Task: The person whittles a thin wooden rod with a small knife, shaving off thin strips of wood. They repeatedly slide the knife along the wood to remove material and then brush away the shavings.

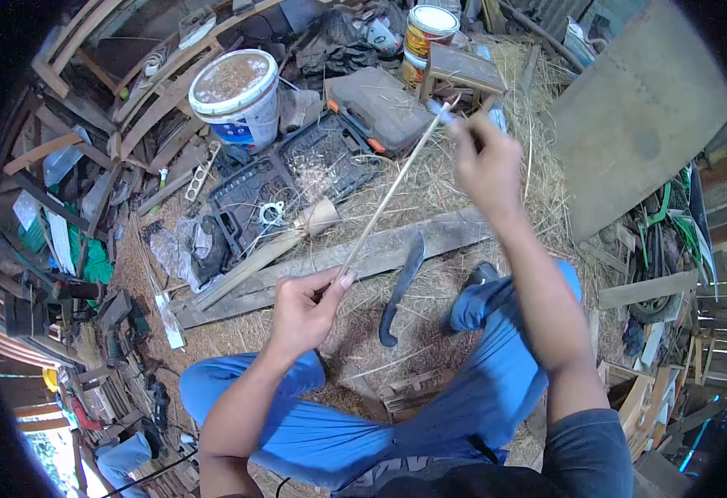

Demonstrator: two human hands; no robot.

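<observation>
My left hand (pixel 307 314) pinches the lower end of a thin, pale wooden strip (pixel 392 191), which slants up and away to the right. Close to the strip's upper end, my right hand (pixel 490 166) is closed on what looks like a small knife (pixel 443 113). Its bluish blade is smeared by motion and meets the strip near the tip. A thin curl of wood (pixel 455 100) stands out there. On the ground between my legs lies a machete (pixel 405 286) with a black handle, its blade resting over a long plank (pixel 455 232).
A white bucket (pixel 237 98) of shavings stands back left, near an open black tool case (pixel 264 183) and a closed case (pixel 380 108). Paint tins (pixel 430 31) and a small wooden stool (pixel 467 68) are behind. A large board (pixel 641 116) leans at right. Straw covers the ground.
</observation>
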